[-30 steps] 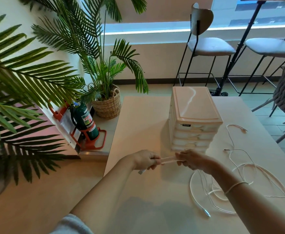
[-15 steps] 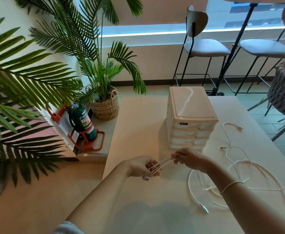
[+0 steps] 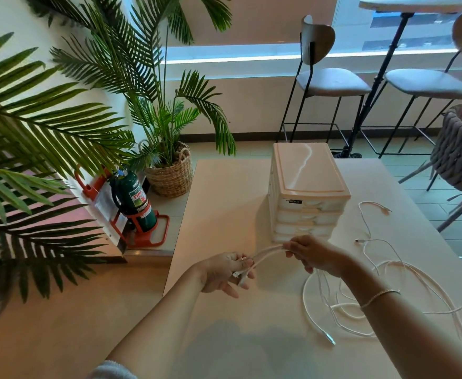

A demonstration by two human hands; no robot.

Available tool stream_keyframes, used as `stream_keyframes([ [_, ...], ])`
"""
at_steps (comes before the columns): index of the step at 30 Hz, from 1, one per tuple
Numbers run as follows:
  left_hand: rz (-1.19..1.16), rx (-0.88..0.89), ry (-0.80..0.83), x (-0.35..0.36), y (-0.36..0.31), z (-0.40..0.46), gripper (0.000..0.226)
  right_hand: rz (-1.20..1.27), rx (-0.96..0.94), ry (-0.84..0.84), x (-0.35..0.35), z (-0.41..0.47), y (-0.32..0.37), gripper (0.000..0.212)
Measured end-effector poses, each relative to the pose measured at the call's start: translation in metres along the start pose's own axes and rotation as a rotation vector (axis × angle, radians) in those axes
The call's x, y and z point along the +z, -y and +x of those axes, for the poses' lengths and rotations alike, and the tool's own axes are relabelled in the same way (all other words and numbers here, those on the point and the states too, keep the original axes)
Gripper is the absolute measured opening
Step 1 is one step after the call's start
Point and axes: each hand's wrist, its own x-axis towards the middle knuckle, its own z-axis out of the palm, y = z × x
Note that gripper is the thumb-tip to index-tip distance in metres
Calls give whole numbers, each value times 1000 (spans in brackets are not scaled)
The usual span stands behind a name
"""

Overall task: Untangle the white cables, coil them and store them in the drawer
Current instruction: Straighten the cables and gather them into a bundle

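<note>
Pale bench (image 3: 224,203) carries closed drawer unit (image 3: 306,187); left hand (image 3: 224,273) and right hand (image 3: 310,254) each grip loops of white cable (image 3: 268,253), whose trailing tangle (image 3: 361,291) could knot tighter if pulled.

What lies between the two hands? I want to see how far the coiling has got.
In the head view, folded strands of white cable span the gap from the left hand to the right hand, over bare beige tabletop.
</note>
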Motion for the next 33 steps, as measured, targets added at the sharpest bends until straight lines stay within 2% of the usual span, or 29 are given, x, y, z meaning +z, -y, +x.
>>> stream_keyframes([
  [5,-151,33,-41,5,2,4,15,83,13,61,-4,1,-6,29],
  [10,-45,49,-51,5,0,8,13,92,35,170,-15,-2,-7,22],
  [18,74,39,-43,4,-10,5,13,90,50,197,-25,-4,-11,20],
  [23,93,37,-33,4,-10,11,7,152,38,176,-29,-3,-15,17],
  [26,114,51,-40,4,-7,14,4,174,45,174,-31,-4,-16,22],
  [33,346,-12,-18,-2,-7,23,14,53,34,105,-21,0,-4,27],
])
